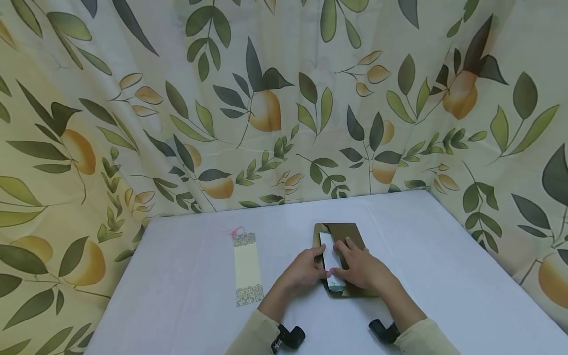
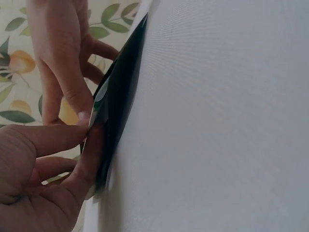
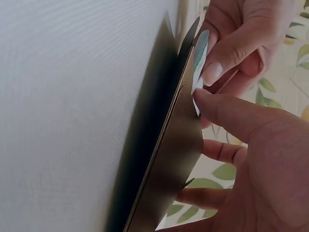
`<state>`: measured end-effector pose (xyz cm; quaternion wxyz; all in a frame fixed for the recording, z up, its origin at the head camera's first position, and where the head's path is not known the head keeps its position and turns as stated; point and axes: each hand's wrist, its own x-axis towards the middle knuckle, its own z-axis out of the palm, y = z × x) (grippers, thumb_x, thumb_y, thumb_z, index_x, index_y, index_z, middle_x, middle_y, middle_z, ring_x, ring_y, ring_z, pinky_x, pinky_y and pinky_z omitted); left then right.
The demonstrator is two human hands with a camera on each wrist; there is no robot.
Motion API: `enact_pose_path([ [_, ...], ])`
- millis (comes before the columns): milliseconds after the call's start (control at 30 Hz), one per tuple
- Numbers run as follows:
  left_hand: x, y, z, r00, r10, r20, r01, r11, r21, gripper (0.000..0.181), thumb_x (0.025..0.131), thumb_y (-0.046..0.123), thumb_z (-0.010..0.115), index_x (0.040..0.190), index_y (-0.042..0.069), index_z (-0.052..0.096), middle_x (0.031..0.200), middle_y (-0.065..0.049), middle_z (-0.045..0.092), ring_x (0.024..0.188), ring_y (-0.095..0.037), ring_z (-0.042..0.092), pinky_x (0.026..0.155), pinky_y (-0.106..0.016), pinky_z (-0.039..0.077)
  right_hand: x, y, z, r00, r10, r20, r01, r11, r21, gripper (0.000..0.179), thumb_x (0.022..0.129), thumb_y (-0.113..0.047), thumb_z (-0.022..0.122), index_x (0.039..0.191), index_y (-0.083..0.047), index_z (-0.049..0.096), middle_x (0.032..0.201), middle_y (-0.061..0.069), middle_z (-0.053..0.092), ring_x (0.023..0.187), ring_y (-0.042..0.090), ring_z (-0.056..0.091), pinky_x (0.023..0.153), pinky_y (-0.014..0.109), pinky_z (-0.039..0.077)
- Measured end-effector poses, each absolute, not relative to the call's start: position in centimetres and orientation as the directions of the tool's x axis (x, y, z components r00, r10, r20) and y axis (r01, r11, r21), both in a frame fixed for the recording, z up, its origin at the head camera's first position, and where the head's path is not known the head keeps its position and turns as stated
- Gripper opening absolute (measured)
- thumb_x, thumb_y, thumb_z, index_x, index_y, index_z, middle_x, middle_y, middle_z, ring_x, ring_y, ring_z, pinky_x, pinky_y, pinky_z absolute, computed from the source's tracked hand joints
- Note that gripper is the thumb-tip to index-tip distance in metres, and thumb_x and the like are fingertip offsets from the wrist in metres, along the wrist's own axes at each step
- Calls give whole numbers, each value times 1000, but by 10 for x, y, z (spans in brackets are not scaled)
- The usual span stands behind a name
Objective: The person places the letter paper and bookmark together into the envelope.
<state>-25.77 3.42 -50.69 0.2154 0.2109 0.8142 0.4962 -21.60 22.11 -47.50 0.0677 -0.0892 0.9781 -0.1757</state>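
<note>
A flat brown card sleeve (image 1: 355, 286) lies on the white table, with a white strip of card (image 1: 336, 283) along its left part. The strip has a greenish edge (image 3: 200, 53). My left hand (image 1: 306, 268) pinches the strip's left edge between thumb and fingers; in the left wrist view, the left thumb (image 2: 58, 137) is on top and a finger is underneath. From the right, my right hand (image 1: 361, 266) reaches over the sleeve. Its thumb presses on the strip near the left thumb, and its other fingers spread across strip and sleeve. The sleeve's inside is hidden.
To the left lies a pale yellow bookmark (image 1: 247, 266) with patterned ends and a pink tassel (image 1: 237, 230). A white cloth covers the table (image 1: 186, 296). Behind it hangs a curtain (image 1: 284, 162) printed with leaves and fruit. Both wrists carry black camera mounts.
</note>
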Motion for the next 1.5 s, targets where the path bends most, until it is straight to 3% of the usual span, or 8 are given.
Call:
enact_pose_path([
  [400,-258,37,-509,-832,526,-173,88,435,896,77,87,1,82,155,5,47,73,2,70,67,-10,66,65,-22,48,-214,217,-474,-971,-215,-102,-162,912,-377,47,95,-26,76,130,-16,47,152,40,35,122,59,55,102,77,31],
  [633,-261,37,-509,-848,508,-147,125,463,878,76,84,6,86,152,9,52,82,3,68,68,-10,59,70,-24,46,-213,216,-472,-969,-231,-92,-179,904,-390,47,95,-26,76,131,-15,47,152,41,36,120,58,56,103,76,31],
  [833,-260,38,-513,-865,487,-123,106,416,903,74,83,6,87,150,9,55,73,-1,72,64,-11,67,70,-25,49,-211,215,-469,-968,-236,-80,-184,894,-409,46,95,-27,76,130,-15,48,151,39,38,119,58,57,98,77,36],
  [933,-260,39,-516,-874,476,-102,100,380,920,78,81,4,88,151,9,53,101,-4,77,67,-10,70,77,-25,51,-211,215,-469,-970,-229,-85,-174,893,-416,45,96,-26,75,130,-15,49,152,38,38,118,59,57,92,77,42],
  [1067,-261,39,-519,-877,476,-69,99,318,943,86,79,-1,88,154,6,47,138,-6,65,75,-11,73,83,-26,54,-212,215,-470,-970,-225,-90,-166,889,-428,44,96,-26,75,130,-17,49,153,38,36,116,61,57,85,74,48],
  [1233,-260,40,-520,-869,489,-74,85,295,952,85,80,-4,86,154,4,46,140,-9,63,78,-13,74,78,-25,55,-213,215,-470,-970,-224,-96,-161,883,-441,43,96,-25,75,129,-18,48,154,38,35,114,61,58,83,72,50],
  [1500,-258,43,-521,-838,537,-94,47,243,969,86,81,-8,85,156,1,43,146,-11,58,87,-15,75,82,-26,56,-211,217,-468,-967,-239,-85,-174,871,-460,41,96,-24,75,128,-17,50,154,39,34,117,59,57,87,71,49],
])
